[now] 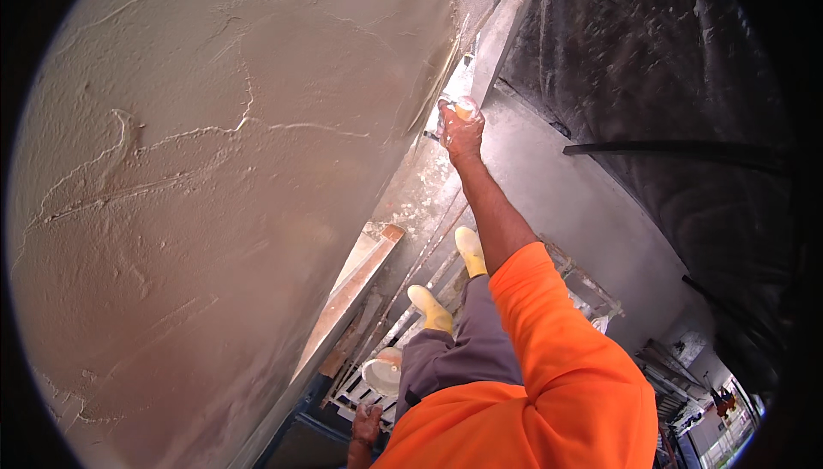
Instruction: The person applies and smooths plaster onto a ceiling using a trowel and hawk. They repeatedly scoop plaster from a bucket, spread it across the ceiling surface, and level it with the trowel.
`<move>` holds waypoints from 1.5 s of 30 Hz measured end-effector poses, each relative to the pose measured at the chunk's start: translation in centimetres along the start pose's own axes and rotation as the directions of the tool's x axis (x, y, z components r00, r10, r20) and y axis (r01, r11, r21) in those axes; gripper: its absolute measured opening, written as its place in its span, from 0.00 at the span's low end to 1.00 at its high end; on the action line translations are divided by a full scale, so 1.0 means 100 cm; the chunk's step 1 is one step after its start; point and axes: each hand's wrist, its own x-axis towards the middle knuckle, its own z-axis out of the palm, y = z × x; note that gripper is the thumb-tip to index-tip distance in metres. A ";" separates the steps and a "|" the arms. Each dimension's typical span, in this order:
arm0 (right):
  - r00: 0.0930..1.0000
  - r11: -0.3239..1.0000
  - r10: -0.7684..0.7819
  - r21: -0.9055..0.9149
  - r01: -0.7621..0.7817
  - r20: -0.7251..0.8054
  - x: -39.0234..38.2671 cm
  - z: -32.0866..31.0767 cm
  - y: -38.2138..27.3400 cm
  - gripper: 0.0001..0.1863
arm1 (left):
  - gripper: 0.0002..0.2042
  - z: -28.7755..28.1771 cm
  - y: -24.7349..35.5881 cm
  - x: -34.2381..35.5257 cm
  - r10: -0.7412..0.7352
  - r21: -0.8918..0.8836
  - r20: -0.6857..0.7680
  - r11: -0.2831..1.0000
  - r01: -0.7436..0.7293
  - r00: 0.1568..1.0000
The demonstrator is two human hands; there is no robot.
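Note:
My right hand (459, 131), smeared with white, grips a plaster-covered tool with a yellowish handle (465, 111) at the edge of the wet grey plastered wall (197, 177). A long pale straight strip (501, 27) runs above that hand. Low in the picture, my left hand (367, 424) is closed beside a slatted metal platform; what it holds, if anything, is too small to make out.
Below are my yellow boots (429, 306), a white bucket (382, 370), the platform's rails (399, 319) and a wooden board (343, 293). Dark sheeting (651, 83) with black bars (669, 153) covers the right side. Assorted materials (686, 383) lie at lower right.

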 end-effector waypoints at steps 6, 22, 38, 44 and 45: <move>0.989 1.000 -0.011 -0.003 0.012 0.145 -0.107 0.010 -0.062 0.08 | 0.27 -0.011 0.012 0.028 0.125 0.004 0.002 0.992 -0.125 0.992; 0.967 0.912 0.241 0.324 -0.253 0.078 -0.089 0.027 -0.208 0.10 | 0.28 -0.012 0.037 0.057 0.224 0.077 -0.008 0.972 -0.223 0.974; 0.738 0.639 0.658 0.410 -0.651 0.148 -0.061 0.001 -0.029 0.07 | 0.27 0.016 0.039 0.028 0.126 -0.049 -0.008 0.991 -0.126 0.992; 0.751 0.635 0.620 0.416 -0.651 0.228 -0.069 0.009 -0.083 0.05 | 0.29 0.022 0.032 0.024 0.134 -0.042 -0.035 0.990 -0.135 0.990; 0.760 0.642 0.605 0.418 -0.643 0.238 -0.070 0.009 -0.098 0.06 | 0.29 0.023 0.031 0.027 0.121 -0.051 -0.038 0.991 -0.123 0.992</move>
